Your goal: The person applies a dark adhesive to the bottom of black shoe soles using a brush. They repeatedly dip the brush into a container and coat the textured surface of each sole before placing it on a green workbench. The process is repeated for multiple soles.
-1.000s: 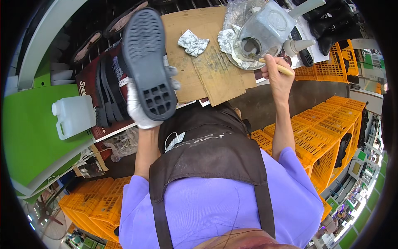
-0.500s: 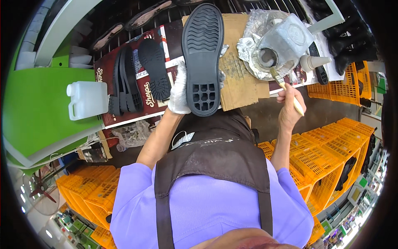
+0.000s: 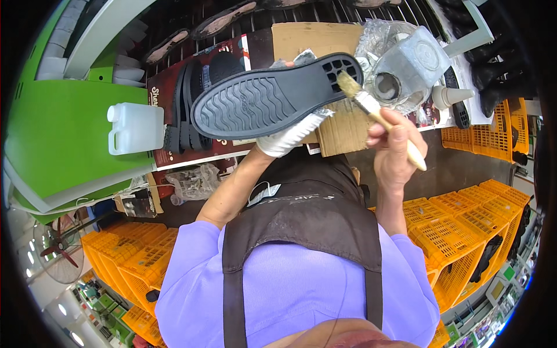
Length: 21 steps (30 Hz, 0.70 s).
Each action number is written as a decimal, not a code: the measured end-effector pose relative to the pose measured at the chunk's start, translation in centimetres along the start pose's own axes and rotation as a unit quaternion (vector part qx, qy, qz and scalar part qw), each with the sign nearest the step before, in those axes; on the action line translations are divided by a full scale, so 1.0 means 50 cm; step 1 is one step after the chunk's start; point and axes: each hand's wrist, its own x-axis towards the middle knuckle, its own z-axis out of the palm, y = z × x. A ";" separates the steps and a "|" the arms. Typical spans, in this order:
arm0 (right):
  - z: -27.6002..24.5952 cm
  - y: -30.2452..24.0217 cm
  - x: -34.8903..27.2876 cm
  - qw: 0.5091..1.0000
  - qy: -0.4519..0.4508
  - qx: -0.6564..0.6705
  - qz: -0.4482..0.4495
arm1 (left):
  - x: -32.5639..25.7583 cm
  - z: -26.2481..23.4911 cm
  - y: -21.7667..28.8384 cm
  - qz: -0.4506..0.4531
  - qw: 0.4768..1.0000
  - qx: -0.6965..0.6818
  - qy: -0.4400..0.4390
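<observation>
A black shoe sole (image 3: 272,95) lies across my left hand (image 3: 293,132), which wears a white glove and grips it from beneath. Its wavy tread faces up at the left, and the square-holed heel points right. My bare right hand (image 3: 397,145) is closed around the pale handle of a paintbrush (image 3: 365,101). The bristles are at the holed heel end; whether they touch it I cannot tell. Behind the brush, a cut-open translucent plastic jug (image 3: 415,61) lies tilted on crumpled plastic wrap. More black soles (image 3: 188,107) rest on the dark red board to the left.
A worn cardboard sheet (image 3: 342,134) covers the bench under the sole. A white jerrycan (image 3: 136,129) stands on a green surface (image 3: 64,127) at the left. A white nozzle bottle (image 3: 451,97) lies right of the jug. Orange crates (image 3: 447,232) are stacked at both sides.
The sole has turned from upright to lying crosswise, its heel now toward the right. My right hand has brought the brush from the jug's mouth leftward to the heel.
</observation>
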 end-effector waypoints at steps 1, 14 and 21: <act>0.013 0.003 -0.002 1.000 -0.006 -0.004 -0.009 | 0.001 0.007 0.010 -0.008 0.998 -0.055 0.012; 0.099 0.027 -0.011 0.994 -0.097 -0.053 0.014 | -0.028 0.009 0.005 -0.052 0.983 -0.164 0.059; 0.096 0.016 0.004 0.991 -0.100 -0.046 0.075 | -0.038 -0.002 0.004 -0.103 0.976 -0.181 0.064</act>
